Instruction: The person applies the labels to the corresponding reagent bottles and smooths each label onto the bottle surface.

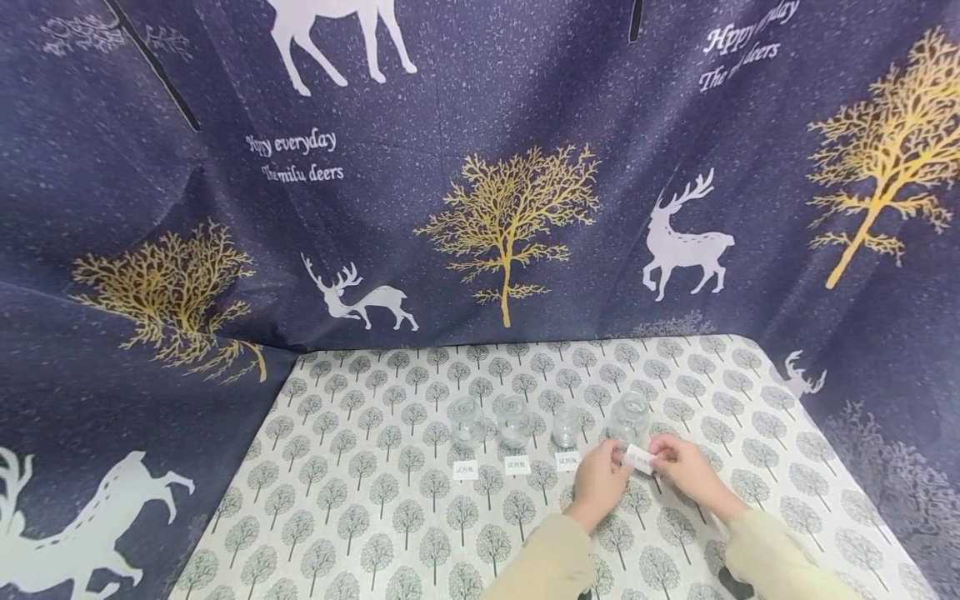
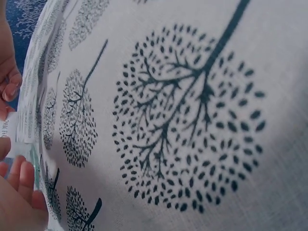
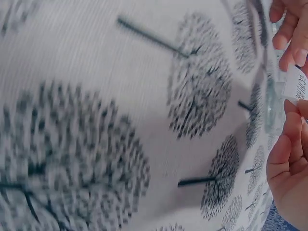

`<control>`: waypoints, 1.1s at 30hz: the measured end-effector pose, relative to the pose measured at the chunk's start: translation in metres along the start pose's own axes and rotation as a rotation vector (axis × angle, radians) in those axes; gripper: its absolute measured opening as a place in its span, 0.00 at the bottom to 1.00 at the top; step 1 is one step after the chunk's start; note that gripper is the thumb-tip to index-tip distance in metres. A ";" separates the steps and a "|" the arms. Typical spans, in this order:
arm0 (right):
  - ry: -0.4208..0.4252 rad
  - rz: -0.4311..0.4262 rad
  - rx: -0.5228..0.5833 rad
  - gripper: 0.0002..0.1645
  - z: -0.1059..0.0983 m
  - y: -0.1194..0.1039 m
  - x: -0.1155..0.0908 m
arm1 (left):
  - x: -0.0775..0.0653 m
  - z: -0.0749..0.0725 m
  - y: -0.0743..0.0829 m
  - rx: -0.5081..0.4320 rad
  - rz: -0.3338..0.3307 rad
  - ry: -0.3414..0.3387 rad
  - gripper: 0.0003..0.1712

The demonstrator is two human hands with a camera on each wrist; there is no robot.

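In the head view, a small white paper label (image 1: 640, 459) with dark printed writing is stretched between both hands. My left hand (image 1: 600, 482) pinches its left end, while my right hand (image 1: 688, 471) pinches the right end. A clear glass jar (image 1: 632, 408) stands just behind the label, partly covered by the fingers. The label (image 2: 8, 130) shows at the left edge of the left wrist view, above my left hand (image 2: 21, 202). At the right edge of the right wrist view, the label (image 3: 294, 84) sits above my right hand (image 3: 291, 166).
To the left stand three more clear glass jars: one (image 1: 467, 423), another (image 1: 513, 422) and a smaller one (image 1: 566, 428). White labels (image 1: 466, 470) lie in front of them on the tree-patterned cloth (image 1: 337, 533). A dark blue deer-print curtain (image 1: 450, 108) hangs behind the table.
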State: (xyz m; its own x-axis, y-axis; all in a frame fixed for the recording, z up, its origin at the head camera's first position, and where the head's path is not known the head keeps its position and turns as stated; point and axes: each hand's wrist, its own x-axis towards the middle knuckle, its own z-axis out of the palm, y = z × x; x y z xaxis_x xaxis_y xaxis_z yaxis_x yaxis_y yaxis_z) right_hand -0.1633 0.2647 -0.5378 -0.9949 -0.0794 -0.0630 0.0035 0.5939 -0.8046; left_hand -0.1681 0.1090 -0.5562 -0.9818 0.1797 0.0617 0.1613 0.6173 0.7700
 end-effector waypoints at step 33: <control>0.061 0.129 0.238 0.15 0.010 -0.014 -0.016 | -0.003 -0.006 -0.001 -0.050 0.137 0.057 0.14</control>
State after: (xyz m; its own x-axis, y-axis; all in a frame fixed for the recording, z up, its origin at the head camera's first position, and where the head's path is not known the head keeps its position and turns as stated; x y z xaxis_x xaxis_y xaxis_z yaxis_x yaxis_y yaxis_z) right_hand -0.1467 0.2493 -0.5317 -0.9888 0.0373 -0.1446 0.1476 0.3903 -0.9088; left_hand -0.1656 0.1035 -0.5534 -0.9554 0.2146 0.2029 0.2899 0.5506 0.7828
